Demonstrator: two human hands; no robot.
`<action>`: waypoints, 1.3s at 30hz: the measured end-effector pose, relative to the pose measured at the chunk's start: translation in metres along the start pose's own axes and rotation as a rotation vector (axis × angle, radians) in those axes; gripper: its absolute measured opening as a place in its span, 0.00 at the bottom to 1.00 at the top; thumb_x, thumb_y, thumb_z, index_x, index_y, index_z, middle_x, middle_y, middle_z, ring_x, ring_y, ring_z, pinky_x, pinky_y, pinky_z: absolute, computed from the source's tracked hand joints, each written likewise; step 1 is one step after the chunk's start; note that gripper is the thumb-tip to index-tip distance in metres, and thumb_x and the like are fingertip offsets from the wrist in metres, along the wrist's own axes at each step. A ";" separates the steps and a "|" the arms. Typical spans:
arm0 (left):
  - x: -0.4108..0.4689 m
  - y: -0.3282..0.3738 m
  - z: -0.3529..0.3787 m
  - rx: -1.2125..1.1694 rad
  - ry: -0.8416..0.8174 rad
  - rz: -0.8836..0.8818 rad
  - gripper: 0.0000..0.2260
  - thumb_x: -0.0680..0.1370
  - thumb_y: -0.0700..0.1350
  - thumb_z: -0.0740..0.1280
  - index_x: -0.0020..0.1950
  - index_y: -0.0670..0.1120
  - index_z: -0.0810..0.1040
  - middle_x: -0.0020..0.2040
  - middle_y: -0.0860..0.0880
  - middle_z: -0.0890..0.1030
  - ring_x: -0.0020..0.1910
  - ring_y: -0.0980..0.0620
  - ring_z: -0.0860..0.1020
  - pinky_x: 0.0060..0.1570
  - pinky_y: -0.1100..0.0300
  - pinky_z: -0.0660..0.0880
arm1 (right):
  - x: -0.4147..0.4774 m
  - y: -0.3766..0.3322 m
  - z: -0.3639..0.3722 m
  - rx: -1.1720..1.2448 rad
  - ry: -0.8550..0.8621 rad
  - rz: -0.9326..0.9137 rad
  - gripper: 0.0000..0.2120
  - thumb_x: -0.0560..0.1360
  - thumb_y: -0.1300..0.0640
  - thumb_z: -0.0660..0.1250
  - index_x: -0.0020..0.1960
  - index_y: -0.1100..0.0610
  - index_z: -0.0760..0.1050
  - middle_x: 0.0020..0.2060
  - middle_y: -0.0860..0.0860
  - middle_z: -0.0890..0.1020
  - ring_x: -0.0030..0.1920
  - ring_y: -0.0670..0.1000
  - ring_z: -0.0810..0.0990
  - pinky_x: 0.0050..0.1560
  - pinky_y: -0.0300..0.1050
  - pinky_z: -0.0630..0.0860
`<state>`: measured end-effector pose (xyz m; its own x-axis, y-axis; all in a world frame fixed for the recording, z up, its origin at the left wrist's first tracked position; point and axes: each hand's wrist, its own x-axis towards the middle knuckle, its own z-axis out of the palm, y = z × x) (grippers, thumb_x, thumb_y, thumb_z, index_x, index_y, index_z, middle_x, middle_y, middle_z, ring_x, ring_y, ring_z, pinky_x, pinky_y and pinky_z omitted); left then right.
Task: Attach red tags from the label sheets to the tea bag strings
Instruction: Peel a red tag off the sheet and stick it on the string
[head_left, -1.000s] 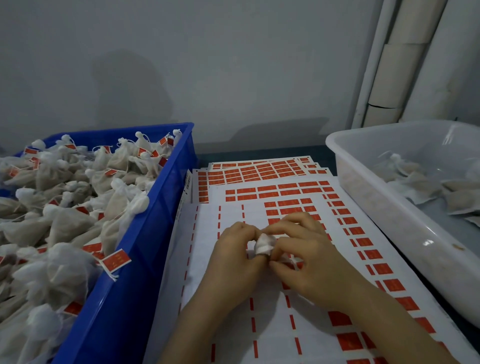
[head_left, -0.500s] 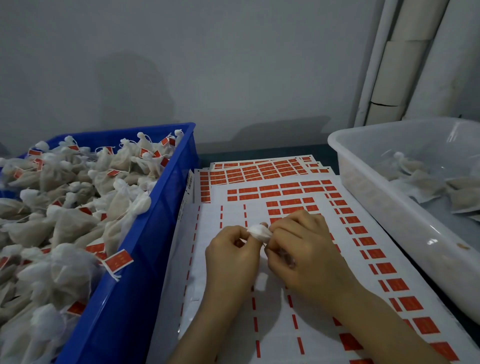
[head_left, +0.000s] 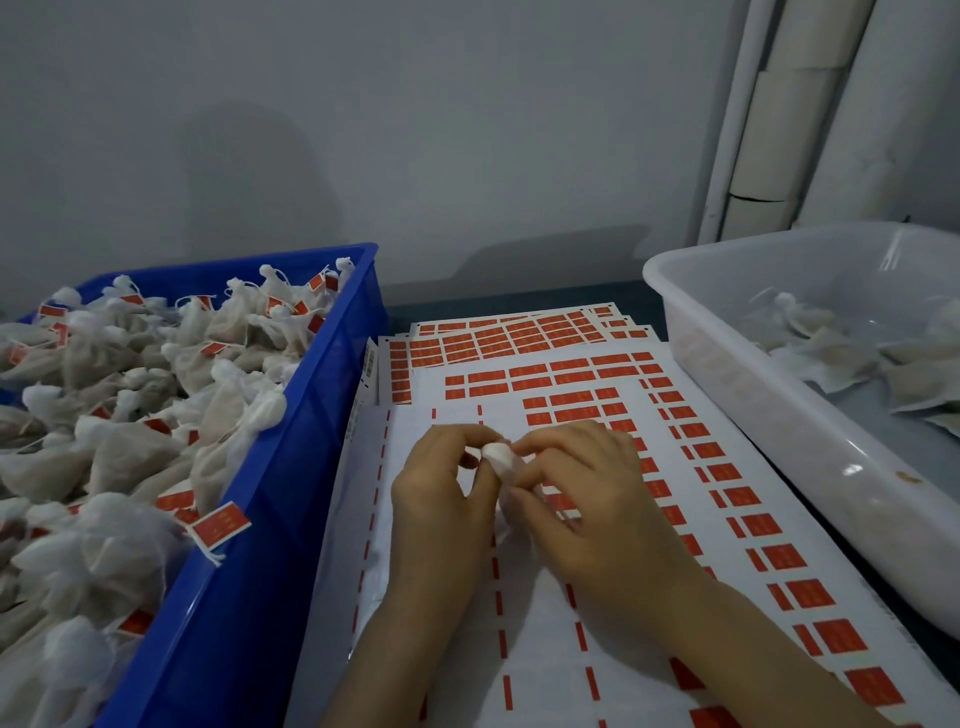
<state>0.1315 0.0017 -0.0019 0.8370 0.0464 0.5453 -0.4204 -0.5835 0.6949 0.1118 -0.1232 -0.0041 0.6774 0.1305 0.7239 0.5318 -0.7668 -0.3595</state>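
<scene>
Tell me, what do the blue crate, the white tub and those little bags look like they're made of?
Blue crate: looks like rigid moulded plastic, smooth, with a slight sheen along its rim.
White tub: probably plastic too, translucent and glossy, with bright highlights.
Tea bags: seemingly thin white mesh or non-woven fabric, matt and crumpled, with brownish contents faintly showing through.

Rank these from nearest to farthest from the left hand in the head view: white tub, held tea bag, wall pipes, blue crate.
1. The tea bag, pinched by the left hand over the label sheets.
2. The blue crate, just to its left.
3. The white tub, on the right, beyond the right hand.
4. The wall pipes, far back right.
</scene>
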 end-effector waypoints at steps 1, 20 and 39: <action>0.000 0.001 0.000 -0.021 0.010 0.019 0.08 0.73 0.44 0.69 0.47 0.54 0.73 0.44 0.64 0.73 0.41 0.65 0.74 0.44 0.84 0.65 | 0.000 0.000 -0.001 0.075 -0.021 0.051 0.08 0.69 0.55 0.69 0.45 0.57 0.81 0.46 0.50 0.83 0.48 0.44 0.78 0.56 0.38 0.67; 0.002 -0.004 0.006 -0.353 -0.196 -0.672 0.09 0.77 0.50 0.66 0.37 0.56 0.74 0.37 0.57 0.78 0.38 0.54 0.77 0.30 0.68 0.69 | 0.000 0.007 0.001 -0.104 -0.103 -0.145 0.07 0.65 0.64 0.74 0.42 0.65 0.81 0.36 0.56 0.83 0.35 0.51 0.82 0.44 0.40 0.78; 0.000 0.003 -0.001 -0.728 -0.329 -0.562 0.16 0.65 0.58 0.66 0.49 0.54 0.84 0.48 0.54 0.85 0.50 0.53 0.82 0.49 0.59 0.79 | -0.001 0.002 -0.004 0.120 -0.103 0.007 0.08 0.70 0.59 0.68 0.46 0.61 0.80 0.41 0.53 0.83 0.41 0.47 0.82 0.49 0.34 0.76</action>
<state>0.1299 0.0009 0.0003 0.9912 -0.1279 -0.0352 0.0486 0.1030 0.9935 0.1104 -0.1276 -0.0035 0.7265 0.1937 0.6593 0.5794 -0.6884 -0.4363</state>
